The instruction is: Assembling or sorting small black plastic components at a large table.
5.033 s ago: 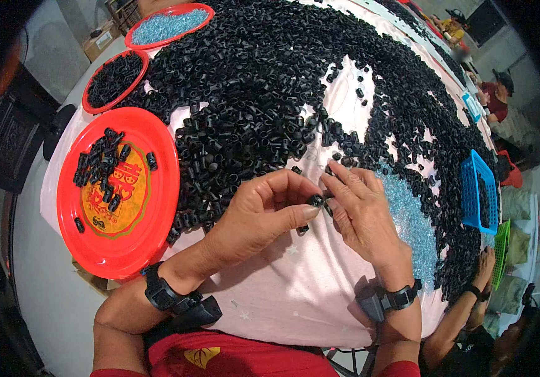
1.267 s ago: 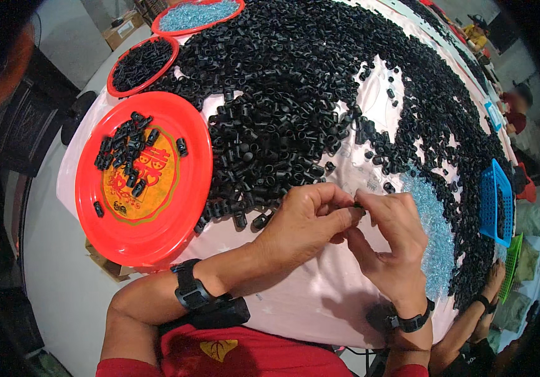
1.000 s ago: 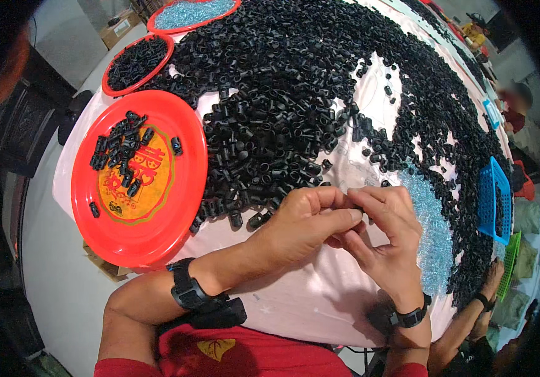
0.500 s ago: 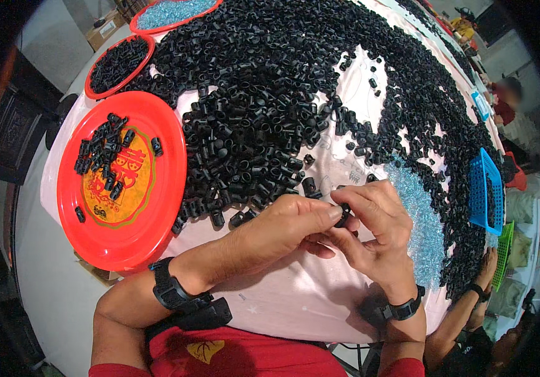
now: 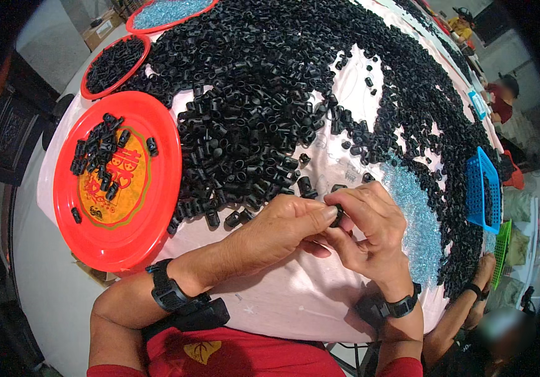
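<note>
A small black plastic part (image 5: 337, 215) is pinched between my two hands, above the pale pink tablecloth (image 5: 263, 292). My left hand (image 5: 295, 221) grips it with thumb and fingers from the left. From the right, my right hand (image 5: 373, 226) closes its fingertips on the same part, which they partly cover. Just beyond my hands lies a wide heap of loose black cylindrical plastic parts (image 5: 238, 138). Beside my right hand spreads a pile of small clear bluish pieces (image 5: 415, 220).
A large red tray (image 5: 72, 235) at left holds several black parts. Behind it are a red dish (image 5: 85, 88) of thin black pieces and another red dish (image 5: 130, 28) of clear bluish pieces. Blue (image 5: 482, 188) and green (image 5: 501, 254) baskets stand at right, near a co-worker's arms (image 5: 455, 320).
My hands keep their pinch on the black part, with slight finger movement. The whole view has shifted a little, and the co-worker at lower right has leaned further into view.
</note>
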The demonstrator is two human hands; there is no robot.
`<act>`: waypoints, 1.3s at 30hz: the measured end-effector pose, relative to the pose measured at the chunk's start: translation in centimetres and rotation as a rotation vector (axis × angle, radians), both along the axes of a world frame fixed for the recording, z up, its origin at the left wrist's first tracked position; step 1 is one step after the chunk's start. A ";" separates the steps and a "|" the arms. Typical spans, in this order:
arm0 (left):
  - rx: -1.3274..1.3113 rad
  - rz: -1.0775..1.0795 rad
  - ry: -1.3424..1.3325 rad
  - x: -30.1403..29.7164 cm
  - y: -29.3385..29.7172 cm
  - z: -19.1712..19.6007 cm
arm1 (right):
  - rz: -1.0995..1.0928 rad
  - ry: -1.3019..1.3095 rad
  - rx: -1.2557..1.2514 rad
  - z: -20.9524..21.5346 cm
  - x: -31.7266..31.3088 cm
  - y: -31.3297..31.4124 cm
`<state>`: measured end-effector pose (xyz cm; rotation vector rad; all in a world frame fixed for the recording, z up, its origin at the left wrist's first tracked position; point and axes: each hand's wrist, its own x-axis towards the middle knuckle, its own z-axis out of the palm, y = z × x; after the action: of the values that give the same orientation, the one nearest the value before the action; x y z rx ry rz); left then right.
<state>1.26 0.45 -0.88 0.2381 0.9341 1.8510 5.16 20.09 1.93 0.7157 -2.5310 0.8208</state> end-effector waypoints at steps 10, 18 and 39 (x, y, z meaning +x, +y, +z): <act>0.002 0.019 -0.042 0.0 0.0 0.2 | -0.004 -0.055 -0.039 0.1 0.0 0.1; 0.070 0.012 -0.218 -0.3 -0.1 0.7 | -0.039 -0.029 -0.040 0.1 -0.3 0.2; -0.120 0.130 0.147 -0.6 -0.4 0.9 | 0.009 0.111 0.001 0.3 0.0 0.1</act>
<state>0.64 0.03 -0.01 0.2476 1.1824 1.9070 5.11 20.20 2.24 0.7526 -2.4311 0.7605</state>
